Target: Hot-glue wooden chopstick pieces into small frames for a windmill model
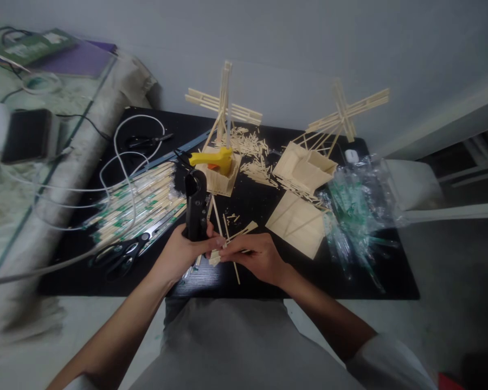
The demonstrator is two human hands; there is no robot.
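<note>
My left hand is closed around the grip of a black glue gun that stands upright over the black mat. My right hand pinches a small bundle of thin wooden sticks just right of the gun. The two hands nearly touch at the sticks. Beyond them stand two stick-built windmill models, one at the centre and one to the right. A yellow tool rests on the centre model's base.
Black scissors lie left of my left hand. Wrapped chopstick packs and a white cable sit at the left, empty plastic wrappers at the right. A flat stick panel and loose stick offcuts lie mid-mat. A phone is far left.
</note>
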